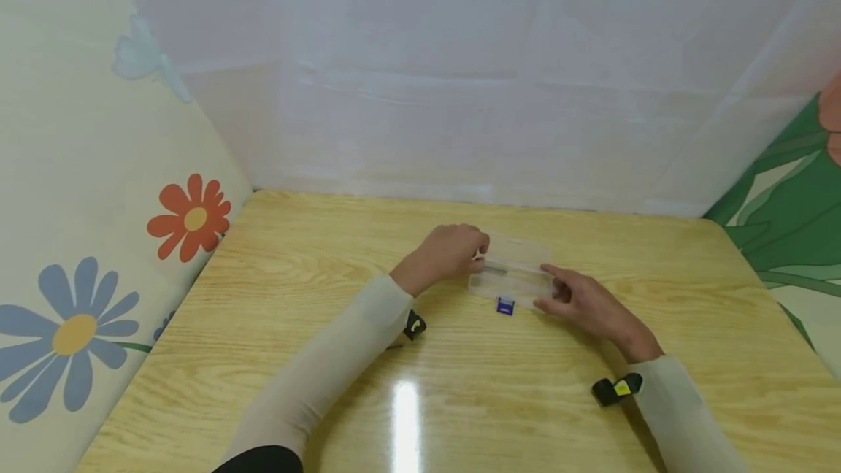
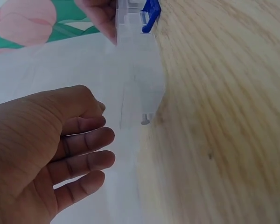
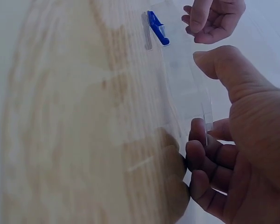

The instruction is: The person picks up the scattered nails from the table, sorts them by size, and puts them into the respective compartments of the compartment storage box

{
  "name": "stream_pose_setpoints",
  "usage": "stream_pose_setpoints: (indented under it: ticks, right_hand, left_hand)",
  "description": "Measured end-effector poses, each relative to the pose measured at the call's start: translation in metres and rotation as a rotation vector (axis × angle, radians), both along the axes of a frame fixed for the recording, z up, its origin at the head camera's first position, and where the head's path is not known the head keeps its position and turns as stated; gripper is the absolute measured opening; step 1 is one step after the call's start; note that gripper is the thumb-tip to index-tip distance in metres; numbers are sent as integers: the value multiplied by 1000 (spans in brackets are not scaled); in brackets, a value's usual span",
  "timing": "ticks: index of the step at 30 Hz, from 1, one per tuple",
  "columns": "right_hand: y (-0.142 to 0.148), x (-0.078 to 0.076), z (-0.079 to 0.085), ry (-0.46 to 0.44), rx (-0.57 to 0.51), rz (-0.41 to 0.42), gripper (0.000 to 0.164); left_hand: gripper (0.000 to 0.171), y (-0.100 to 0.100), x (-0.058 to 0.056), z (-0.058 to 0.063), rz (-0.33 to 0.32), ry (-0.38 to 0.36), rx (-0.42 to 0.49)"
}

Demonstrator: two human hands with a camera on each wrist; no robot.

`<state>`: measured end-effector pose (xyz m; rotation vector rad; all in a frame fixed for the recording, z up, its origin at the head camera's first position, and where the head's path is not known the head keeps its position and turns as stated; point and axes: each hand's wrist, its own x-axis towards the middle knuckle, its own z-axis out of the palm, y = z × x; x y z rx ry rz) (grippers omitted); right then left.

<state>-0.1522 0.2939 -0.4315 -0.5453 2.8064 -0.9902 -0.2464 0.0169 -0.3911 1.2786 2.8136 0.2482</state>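
A clear plastic box (image 1: 512, 285) lies on the table, its transparent lid (image 1: 519, 248) tipped back at the far side. At its front sits a blue latch (image 1: 505, 306). Along its left part lies a thin grey metal rod (image 1: 496, 268), whose rounded end (image 2: 145, 121) shows in the left wrist view. My left hand (image 1: 453, 250) is over the box's left end, fingers loosely bent, nothing visible between them. With thumb and fingers spread around the right end, my right hand (image 1: 585, 301) holds the box; its fingertips (image 3: 197, 126) are at the end wall.
The wood-grain table (image 1: 315, 239) carries a bright light reflection at its front. A white sheet (image 1: 394, 93) hangs behind it. Flower-patterned cloth (image 1: 72, 166) stands on the left, with more at the right. Black straps with small devices (image 1: 617, 389) sit on both wrists.
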Motion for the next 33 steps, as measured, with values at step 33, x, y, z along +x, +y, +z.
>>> stream_pose_setpoints:
  ticks: [33]
  right_hand:
    - [-1, 3, 3, -37, 14, -10, 75]
  left_hand:
    - [11, -112, 68, 5, 59, -30, 24]
